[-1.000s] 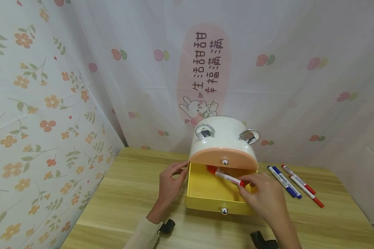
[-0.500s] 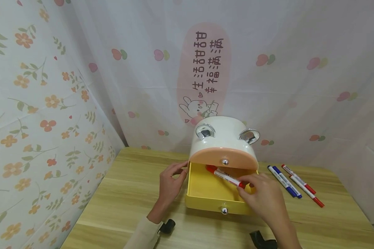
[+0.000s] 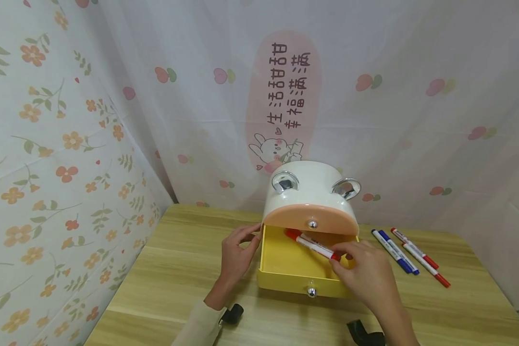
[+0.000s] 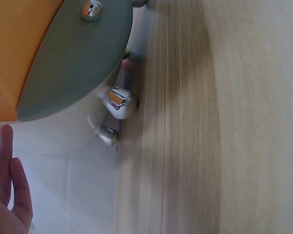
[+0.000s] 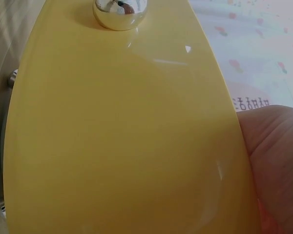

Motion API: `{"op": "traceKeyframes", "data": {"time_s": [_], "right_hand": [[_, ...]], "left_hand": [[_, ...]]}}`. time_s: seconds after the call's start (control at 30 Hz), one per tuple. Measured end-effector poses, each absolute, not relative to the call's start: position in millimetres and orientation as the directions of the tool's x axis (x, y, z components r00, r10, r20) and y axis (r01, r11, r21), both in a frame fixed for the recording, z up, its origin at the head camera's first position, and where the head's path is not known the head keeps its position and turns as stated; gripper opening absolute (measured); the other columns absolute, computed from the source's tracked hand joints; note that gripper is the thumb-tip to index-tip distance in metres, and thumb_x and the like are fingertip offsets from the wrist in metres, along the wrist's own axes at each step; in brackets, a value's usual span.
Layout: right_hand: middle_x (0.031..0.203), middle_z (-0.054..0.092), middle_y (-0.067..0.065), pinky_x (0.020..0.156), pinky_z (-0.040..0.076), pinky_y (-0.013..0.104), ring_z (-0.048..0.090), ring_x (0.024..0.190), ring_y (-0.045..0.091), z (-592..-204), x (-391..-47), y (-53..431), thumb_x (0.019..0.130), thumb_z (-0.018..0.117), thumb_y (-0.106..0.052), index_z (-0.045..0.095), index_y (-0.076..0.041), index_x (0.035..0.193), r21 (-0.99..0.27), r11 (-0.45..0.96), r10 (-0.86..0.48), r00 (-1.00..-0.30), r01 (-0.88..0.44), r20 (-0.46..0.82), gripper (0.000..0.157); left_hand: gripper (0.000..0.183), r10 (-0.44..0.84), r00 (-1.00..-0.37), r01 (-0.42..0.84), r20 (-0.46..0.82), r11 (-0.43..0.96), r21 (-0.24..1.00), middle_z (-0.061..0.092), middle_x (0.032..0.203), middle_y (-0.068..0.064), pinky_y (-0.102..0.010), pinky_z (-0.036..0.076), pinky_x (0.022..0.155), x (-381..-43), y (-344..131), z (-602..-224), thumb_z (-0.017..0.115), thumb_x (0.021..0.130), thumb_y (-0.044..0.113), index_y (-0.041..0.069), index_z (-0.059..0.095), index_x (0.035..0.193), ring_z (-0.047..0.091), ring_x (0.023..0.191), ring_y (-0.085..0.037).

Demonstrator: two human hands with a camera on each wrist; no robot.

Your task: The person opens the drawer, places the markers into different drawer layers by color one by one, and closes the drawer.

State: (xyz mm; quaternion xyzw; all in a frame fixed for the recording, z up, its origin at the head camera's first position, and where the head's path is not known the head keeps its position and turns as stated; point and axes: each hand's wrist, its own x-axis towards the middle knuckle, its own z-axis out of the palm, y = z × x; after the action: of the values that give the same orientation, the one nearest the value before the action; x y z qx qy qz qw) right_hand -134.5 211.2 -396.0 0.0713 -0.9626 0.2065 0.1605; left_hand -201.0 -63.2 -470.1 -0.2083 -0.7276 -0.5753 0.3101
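Observation:
A small white cabinet [image 3: 309,187] with a peach upper front stands on the table, its yellow drawer [image 3: 281,282] pulled out. Over the drawer's inside, my right hand [image 3: 365,269] pinches a red-and-white marker [image 3: 315,247] by its right end between thumb and fingers. Part of what looks like another marker shows behind it. My left hand [image 3: 237,254] rests its fingertips against the cabinet's left side by the drawer. The left wrist view shows those fingers [image 4: 6,146] at the cabinet's edge. In the right wrist view the drawer front [image 5: 112,122] hides most of my right hand [image 5: 278,161].
Two blue markers [image 3: 391,251] and two red markers [image 3: 425,265] lie on the table [image 3: 190,250] to the right of the cabinet. A printed curtain [image 3: 207,120] hangs right behind it. Chrome knobs [image 3: 312,292] and ear-shaped rings [image 3: 346,189] stick out from the cabinet.
The held marker has shifted very slightly left and down in the drawer, its red end moving a little. Both hands stay almost where they were.

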Motion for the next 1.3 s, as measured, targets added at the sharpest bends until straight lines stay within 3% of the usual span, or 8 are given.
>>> {"op": "traceKeyframes", "data": {"time_s": [0.37,0.63,0.93,1.17,1.3], "right_hand": [[0.083,0.066,-0.006,0.065,0.045,0.034,0.058,0.081,0.02,-395,-134,211,0.078,0.081,-0.02,0.074,-0.019,0.093,-0.383,0.901,-0.07,-0.94,-0.203,0.333,0.016],[0.081,0.068,-0.007,0.063,0.044,0.033,0.059,0.078,0.019,-396,-134,214,0.076,0.082,-0.018,0.074,-0.018,0.089,-0.376,0.893,-0.091,-0.916,-0.249,0.391,0.014],[0.088,0.068,-0.006,0.066,0.047,0.036,0.059,0.081,0.018,-390,-130,225,0.077,0.082,-0.017,0.075,-0.02,0.092,-0.402,0.874,-0.071,-0.891,-0.273,0.449,0.018],[0.085,0.067,-0.007,0.059,0.046,0.026,0.055,0.08,0.015,-390,-131,252,0.078,0.083,-0.016,0.075,-0.019,0.093,-0.414,0.866,-0.026,-0.852,-0.28,0.522,0.017],[0.086,0.068,-0.007,0.061,0.042,0.016,0.054,0.076,0.006,-393,-134,274,0.078,0.084,-0.017,0.076,-0.021,0.093,-0.458,0.845,0.03,-0.83,-0.277,0.557,0.017]], "left_hand": [[0.027,-0.056,-0.718,0.661,0.694,0.257,0.705,0.071,0.098,-0.015,-0.042,0.059,0.068,-201,-63,-472,0.071,0.084,-0.008,0.0,0.074,0.11,0.07,0.073,-0.025],[0.026,-0.064,-0.755,0.621,0.652,0.248,0.743,0.071,0.099,-0.012,-0.047,0.058,0.07,-206,-63,-479,0.072,0.086,-0.004,0.001,0.074,0.111,0.071,0.075,-0.027],[0.027,-0.052,-0.762,0.615,0.646,0.256,0.746,0.071,0.105,0.0,-0.041,0.059,0.073,-217,-68,-501,0.073,0.089,0.008,0.013,0.074,0.116,0.071,0.079,-0.019],[0.026,-0.043,-0.776,0.603,0.63,0.245,0.759,0.07,0.106,0.003,-0.041,0.058,0.075,-216,-69,-500,0.071,0.092,0.015,0.014,0.073,0.118,0.07,0.081,-0.015],[0.025,-0.043,-0.778,0.598,0.626,0.254,0.76,0.07,0.106,0.006,-0.036,0.058,0.075,-217,-69,-500,0.071,0.092,0.016,0.016,0.074,0.117,0.07,0.081,-0.012]]}}
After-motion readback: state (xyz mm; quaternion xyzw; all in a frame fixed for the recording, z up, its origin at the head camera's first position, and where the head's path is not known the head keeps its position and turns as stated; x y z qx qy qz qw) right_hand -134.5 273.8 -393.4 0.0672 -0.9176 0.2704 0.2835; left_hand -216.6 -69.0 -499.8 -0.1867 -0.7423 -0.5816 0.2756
